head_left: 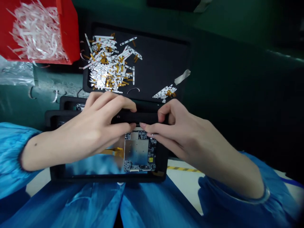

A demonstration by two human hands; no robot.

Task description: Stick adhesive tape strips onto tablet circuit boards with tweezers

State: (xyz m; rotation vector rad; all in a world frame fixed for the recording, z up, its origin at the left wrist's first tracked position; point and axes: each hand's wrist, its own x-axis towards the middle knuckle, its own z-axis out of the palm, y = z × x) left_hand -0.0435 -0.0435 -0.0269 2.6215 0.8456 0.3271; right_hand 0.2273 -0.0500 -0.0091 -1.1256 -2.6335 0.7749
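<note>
1. The tablet shell point(142, 117), black and with its back open, is lying flat just in front of the person's body, above the lap and at the near edge of the green bench point(237, 63).
2. Inside it a circuit board point(152, 152) with a bare metal shield point(136, 151) is showing, just below the two hands.
3. The left hand point(95, 126) is closing on the shell's far rim: fingers are curling over the top and the thumb is pressing from the near side.
4. The right hand point(180, 129) is pinching the same rim from the other side, with its fingers bent over the edge.
5. The two hands' fingertips are meeting at the middle of the rim, directly over the board's upper edge.
6. Blue sleeves point(11, 152) are covering both forearms.
7. More black shells point(68, 103) are sitting just behind the left hand.
8. Beyond the hands a black tray point(161, 60) is holding a pile of silver strips point(109, 65) with orange tabs, and a smaller cluster point(165, 92) is lying near the right hand's knuckles.
9. A red bin point(68, 34) at the far left is holding white shreds point(35, 31).
</note>
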